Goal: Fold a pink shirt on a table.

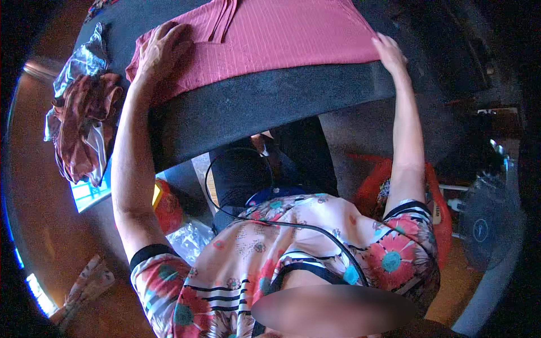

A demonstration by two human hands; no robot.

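Note:
A pink striped cloth garment lies spread over a dark, cloth-covered table in the head view. My left hand rests on the garment's left part, fingers spread and pointing away from me. Beside it, narrow folded strips or ties of the same cloth run towards the far edge. At the garment's right corner, my right hand pinches the edge between thumb and fingers. The near edge runs in a fairly taut curve between the hands. The garment's far part is cut off by the top of the picture.
Crumpled brown and light-blue clothes hang over the table's left side. Below are a red-and-yellow bag and clear plastic. A red basket or bag stands at lower right, near a round fan. A black cable crosses my shirt.

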